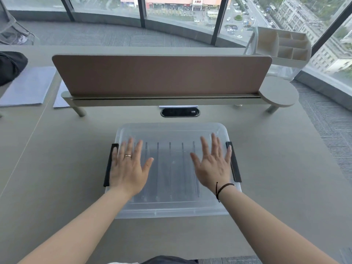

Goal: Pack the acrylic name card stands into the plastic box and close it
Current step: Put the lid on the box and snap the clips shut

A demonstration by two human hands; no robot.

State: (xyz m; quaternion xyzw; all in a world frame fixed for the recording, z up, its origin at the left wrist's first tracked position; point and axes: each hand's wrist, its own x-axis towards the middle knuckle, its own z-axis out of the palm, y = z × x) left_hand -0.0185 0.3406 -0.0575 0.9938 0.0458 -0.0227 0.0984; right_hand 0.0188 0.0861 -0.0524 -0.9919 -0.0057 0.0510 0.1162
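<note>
A clear plastic box [171, 209] sits on the desk in front of me with its translucent lid [171, 130] on top. Through the lid I see several acrylic name card stands [170, 168] standing in a row inside. A black latch [109, 164] lies along the left side and another black latch [233, 162] along the right. My left hand [127, 168] is spread flat over the lid's left part, fingers apart. My right hand [213, 164] is spread over the lid's right part, fingers apart and slightly blurred. Neither hand holds anything.
A brown desk divider [162, 75] on a grey rail stands behind the box, with a round side shelf [279, 91] at its right end. A black cable port [180, 112] lies between them. Papers [28, 86] and a dark bag [11, 65] lie at the far left; a white organiser [283, 46] stands far right.
</note>
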